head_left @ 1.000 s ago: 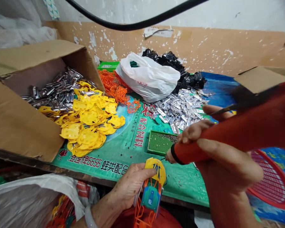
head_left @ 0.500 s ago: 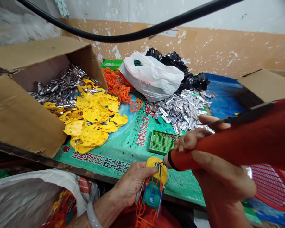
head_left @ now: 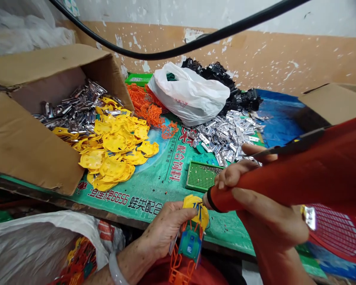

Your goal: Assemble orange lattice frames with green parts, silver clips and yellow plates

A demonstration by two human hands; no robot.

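My left hand (head_left: 163,223) pinches a yellow plastic plate (head_left: 202,215) between thumb and fingers. Joined below the plate are an orange frame (head_left: 180,275) and a teal plastic block (head_left: 190,244); together they look like a small trap. My right hand (head_left: 269,215) is wrapped round a red power screwdriver (head_left: 299,170). Its nose points left and meets the plate just beside my left thumb; the very tip is hard to make out. A green tray (head_left: 200,177) of small screws lies just behind the screwdriver's nose.
A cardboard box (head_left: 26,146) spills metal parts and yellow plates (head_left: 112,138). Behind are orange frames (head_left: 145,107), a white plastic bag (head_left: 190,95), black parts (head_left: 243,101) and a silver metal heap (head_left: 225,136). A red basket (head_left: 338,233) sits right; a black cable (head_left: 166,53) hangs overhead.
My right hand and the screwdriver have shifted slightly left and tilted a little, the nose staying at the yellow plate. My left hand holds the assembly in nearly the same place.
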